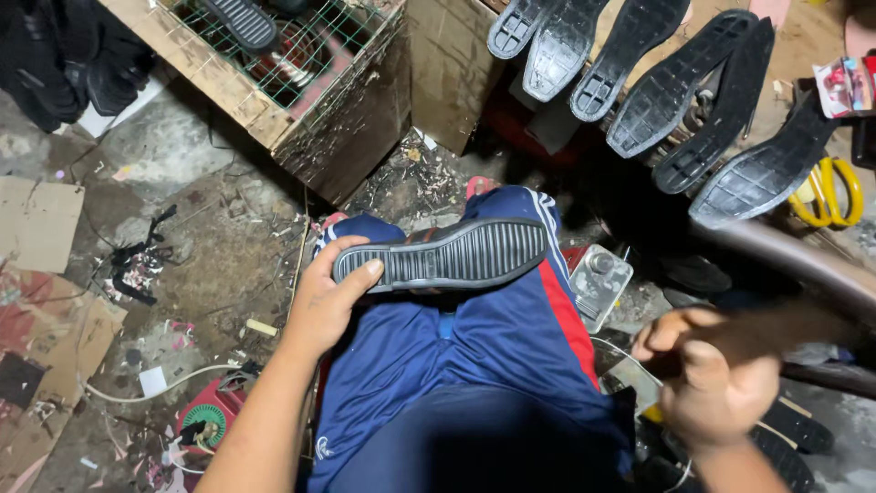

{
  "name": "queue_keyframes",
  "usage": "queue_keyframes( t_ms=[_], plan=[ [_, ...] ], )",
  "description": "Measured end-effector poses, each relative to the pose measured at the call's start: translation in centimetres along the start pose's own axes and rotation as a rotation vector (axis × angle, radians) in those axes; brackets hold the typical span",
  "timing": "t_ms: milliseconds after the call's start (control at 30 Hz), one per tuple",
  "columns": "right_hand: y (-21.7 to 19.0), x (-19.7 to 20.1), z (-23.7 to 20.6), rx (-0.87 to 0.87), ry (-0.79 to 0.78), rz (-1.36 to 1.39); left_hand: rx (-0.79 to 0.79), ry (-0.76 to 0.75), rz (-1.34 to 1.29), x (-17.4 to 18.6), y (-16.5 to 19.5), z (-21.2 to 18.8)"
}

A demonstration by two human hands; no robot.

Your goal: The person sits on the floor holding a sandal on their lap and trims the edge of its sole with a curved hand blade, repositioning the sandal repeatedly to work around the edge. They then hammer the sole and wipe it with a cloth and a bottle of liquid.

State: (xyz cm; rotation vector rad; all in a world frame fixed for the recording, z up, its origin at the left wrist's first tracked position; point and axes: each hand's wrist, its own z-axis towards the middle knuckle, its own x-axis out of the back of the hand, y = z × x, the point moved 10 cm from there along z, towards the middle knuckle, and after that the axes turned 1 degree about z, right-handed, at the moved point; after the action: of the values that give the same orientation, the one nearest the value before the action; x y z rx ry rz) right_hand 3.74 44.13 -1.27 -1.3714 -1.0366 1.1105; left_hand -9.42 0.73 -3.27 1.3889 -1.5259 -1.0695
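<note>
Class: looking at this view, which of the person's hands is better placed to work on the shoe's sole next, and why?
Probably the right hand: it has a blurred brown tool-like object in its grip, while the left hand already steadies the dark ribbed-sole shoe, sole up, on the blue-trousered lap.

At the upper right edge of the frame you have a small flat packet, red and pink with pale patches, lying tilted beside the black soles. A small white label-like square lies on the floor at lower left.
</note>
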Motion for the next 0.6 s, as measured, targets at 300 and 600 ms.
queue_keyframes(
  t_ms=[300, 600],
  plan=[
    [-1.5, -1.0, 1.4, -0.221, 0.16, -0.367, -0.011, 0.0, 0.01, 0.3, -0.2, -0.4],
    [-1.2, -3.1, 3.4, -0.385, 0.028, -0.558, -0.022, 0.019, -0.004, 0.4, 0.7, -0.4]
  ],
)
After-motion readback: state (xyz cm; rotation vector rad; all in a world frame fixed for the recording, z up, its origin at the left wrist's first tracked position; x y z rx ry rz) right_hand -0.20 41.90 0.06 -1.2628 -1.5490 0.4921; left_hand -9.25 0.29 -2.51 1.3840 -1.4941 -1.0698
